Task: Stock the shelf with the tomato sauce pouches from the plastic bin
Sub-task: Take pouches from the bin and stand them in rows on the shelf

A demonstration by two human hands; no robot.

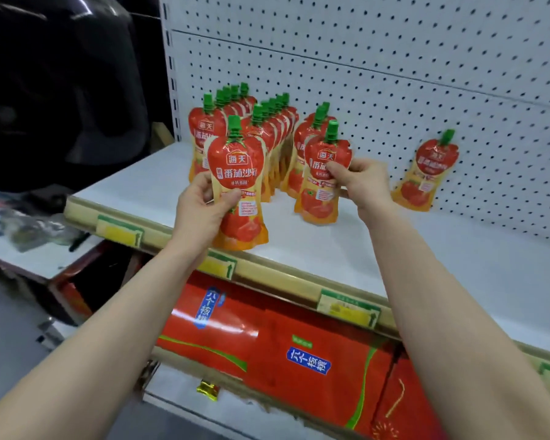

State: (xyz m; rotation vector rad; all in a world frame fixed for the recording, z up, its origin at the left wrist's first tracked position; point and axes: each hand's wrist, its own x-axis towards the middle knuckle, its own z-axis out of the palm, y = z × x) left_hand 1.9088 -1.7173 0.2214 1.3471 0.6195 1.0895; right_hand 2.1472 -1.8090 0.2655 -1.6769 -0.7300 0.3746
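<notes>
Above the front edge of the white shelf [426,249], the left hand [200,211] grips a tomato sauce pouch [238,185] by its left side, thumb across the front label and fingers wrapped behind, so the pouch stands upright to the right of the palm with its green cap pointing up and its base just over the shelf's yellow price strip [267,274]. Further right and deeper on the shelf, the right hand [362,182] pinches a second pouch [323,182] at mid-height from the right, thumb on the front; this pouch is upright to the left of the hand, its bottom at the shelf surface. Behind both stand rows of pouches [267,131], lined up toward the pegboard back panel [394,74]. Well apart to the right, a lone pouch [426,173] leans tilted against the pegboard. Below the shelf, red cartons [299,344] with blue labels fill the lower level.
</notes>
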